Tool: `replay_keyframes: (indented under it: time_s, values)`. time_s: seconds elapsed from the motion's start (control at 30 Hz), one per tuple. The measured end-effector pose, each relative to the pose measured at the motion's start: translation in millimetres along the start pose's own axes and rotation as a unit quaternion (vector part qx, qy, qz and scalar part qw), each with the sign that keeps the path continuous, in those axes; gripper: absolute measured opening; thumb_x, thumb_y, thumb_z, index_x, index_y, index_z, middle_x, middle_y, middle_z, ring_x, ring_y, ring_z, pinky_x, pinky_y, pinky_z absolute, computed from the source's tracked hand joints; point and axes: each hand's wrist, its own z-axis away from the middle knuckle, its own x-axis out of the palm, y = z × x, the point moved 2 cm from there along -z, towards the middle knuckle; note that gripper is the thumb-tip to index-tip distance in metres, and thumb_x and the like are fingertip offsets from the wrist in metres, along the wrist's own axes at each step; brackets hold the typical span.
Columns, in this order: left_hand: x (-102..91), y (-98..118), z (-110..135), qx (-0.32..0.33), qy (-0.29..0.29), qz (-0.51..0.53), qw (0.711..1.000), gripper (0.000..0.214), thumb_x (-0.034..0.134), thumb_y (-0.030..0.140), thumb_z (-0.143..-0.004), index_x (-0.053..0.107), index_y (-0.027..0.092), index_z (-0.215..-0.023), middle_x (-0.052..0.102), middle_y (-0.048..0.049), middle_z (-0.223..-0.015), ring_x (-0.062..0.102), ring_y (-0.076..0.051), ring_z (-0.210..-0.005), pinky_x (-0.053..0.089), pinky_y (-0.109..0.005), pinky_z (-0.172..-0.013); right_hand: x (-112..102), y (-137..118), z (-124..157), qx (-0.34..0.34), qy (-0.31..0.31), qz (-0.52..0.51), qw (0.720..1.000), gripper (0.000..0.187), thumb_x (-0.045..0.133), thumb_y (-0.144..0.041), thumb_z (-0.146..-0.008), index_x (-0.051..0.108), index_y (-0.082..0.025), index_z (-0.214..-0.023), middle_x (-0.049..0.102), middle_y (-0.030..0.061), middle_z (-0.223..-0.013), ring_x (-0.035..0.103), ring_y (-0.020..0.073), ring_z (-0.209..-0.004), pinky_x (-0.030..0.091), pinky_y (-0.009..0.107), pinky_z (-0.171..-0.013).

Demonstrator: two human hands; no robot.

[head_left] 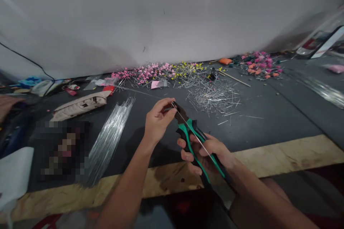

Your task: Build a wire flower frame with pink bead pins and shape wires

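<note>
My right hand (pixel 208 154) is wrapped round the green and black handles of a pair of pliers (pixel 192 130), jaws pointing up and left. My left hand (pixel 158 120) pinches a thin metal wire (pixel 193 134) right at the plier jaws; the wire runs down along the handles toward my right wrist. Both hands hover above the dark mat (pixel 268 121) near the table's wooden front edge (pixel 282 157).
A bundle of long wires (pixel 107 139) lies to the left. A heap of short cut wire pieces (pixel 212 94) lies behind the hands. Pink and yellow flower heads (pixel 158 71) line the white wall, more pink and orange ones (pixel 258 62) at right. A crumpled wrapper (pixel 80 105) lies left.
</note>
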Motion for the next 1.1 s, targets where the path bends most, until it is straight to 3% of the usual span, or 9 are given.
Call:
replay_keyframes:
  time_s: [0.33, 0.5, 0.6, 0.67, 0.77, 0.9, 1.0, 1.1]
  values:
    - [2.9, 3.2, 1.5, -0.066, 0.035, 0.087, 0.993, 0.008, 0.061, 0.018, -0.074, 0.055, 0.018, -0.078, 0.061, 0.0016, -0.073, 0.060, -0.010, -0.067, 0.048, -0.021, -0.064, 1.1, 8.4, 0.3, 0.036, 0.004, 0.021, 0.999, 0.025, 0.047, -0.003, -0.058, 0.041, -0.019, -0.076, 0.052, 0.0047, -0.092, 0.049, 0.0139, -0.069, 0.039, 0.022, -0.045]
    - [4.1, 5.5, 3.2, -0.083, 0.019, 0.074, 0.994, 0.015, 0.052, 0.019, -0.078, 0.054, 0.021, -0.093, 0.060, 0.0047, -0.058, 0.060, -0.012, -0.055, 0.050, -0.024, -0.053, -0.1, 13.3, 0.1, 0.054, -0.002, 0.033, 0.998, 0.025, 0.048, -0.003, -0.060, 0.046, -0.018, -0.080, 0.052, 0.0060, -0.094, 0.050, 0.0145, -0.071, 0.040, 0.023, -0.046]
    - [1.2, 5.6, 5.0, -0.076, -0.012, 0.060, 0.995, 0.016, 0.046, 0.018, -0.080, 0.060, 0.019, -0.086, 0.061, 0.0016, -0.062, 0.061, -0.013, -0.056, 0.051, -0.026, -0.052, 1.5, 14.2, 0.4, 0.065, 0.001, 0.037, 0.997, 0.027, 0.049, -0.003, -0.060, 0.047, -0.018, -0.082, 0.052, 0.0064, -0.095, 0.050, 0.0143, -0.070, 0.040, 0.023, -0.046]
    - [-3.1, 6.6, 5.0, -0.051, -0.037, 0.014, 0.998, 0.019, 0.043, 0.018, -0.081, 0.062, 0.017, -0.080, 0.064, -0.0019, -0.068, 0.061, -0.014, -0.059, 0.051, -0.027, -0.055, 3.0, 13.4, 0.7, 0.064, -0.001, 0.036, 0.997, 0.027, 0.050, -0.003, -0.059, 0.047, -0.017, -0.082, 0.052, 0.0066, -0.094, 0.050, 0.0139, -0.069, 0.041, 0.023, -0.045]
    - [-11.9, 11.4, 2.8, 0.040, -0.070, -0.125, 0.989, 0.022, 0.042, 0.020, -0.082, 0.063, 0.016, -0.081, 0.064, -0.0047, -0.076, 0.060, -0.015, -0.065, 0.049, -0.029, -0.063, 3.7, 12.6, 1.5, 0.083, -0.012, 0.035, 0.996, 0.027, 0.049, -0.004, -0.058, 0.049, -0.015, -0.083, 0.053, 0.0066, -0.089, 0.050, 0.0133, -0.067, 0.040, 0.022, -0.043]
    - [-21.6, 19.0, -0.1, 0.170, -0.049, -0.316, 0.932, 0.023, 0.043, 0.023, -0.079, 0.063, 0.019, -0.089, 0.055, -0.0082, -0.100, 0.053, -0.022, -0.092, 0.043, -0.039, -0.081, 2.4, 10.9, 2.6, 0.064, -0.012, 0.030, 0.997, 0.025, 0.048, -0.003, -0.058, 0.048, -0.017, -0.079, 0.054, 0.0060, -0.090, 0.051, 0.0140, -0.068, 0.040, 0.022, -0.043]
    - [-24.0, 22.3, -0.9, 0.202, -0.024, -0.391, 0.898, 0.021, 0.045, 0.025, -0.077, 0.062, 0.023, -0.090, 0.047, -0.0074, -0.122, 0.039, -0.027, -0.115, 0.033, -0.043, -0.094, 2.6, 8.6, 2.9, 0.052, -0.002, 0.029, 0.998, 0.024, 0.048, -0.002, -0.058, 0.046, -0.018, -0.076, 0.054, 0.0054, -0.090, 0.050, 0.0146, -0.069, 0.040, 0.022, -0.043]
    - [-23.2, 23.6, -1.7, 0.209, -0.042, -0.393, 0.894, 0.018, 0.045, 0.024, -0.079, 0.059, 0.024, -0.091, 0.055, -0.0037, -0.119, 0.036, -0.025, -0.122, 0.027, -0.043, -0.100, 3.7, 5.0, 3.0, 0.053, 0.002, 0.034, 0.998, 0.023, 0.048, -0.002, -0.058, 0.046, -0.018, -0.074, 0.053, 0.0052, -0.088, 0.050, 0.0149, -0.069, 0.039, 0.023, -0.043]
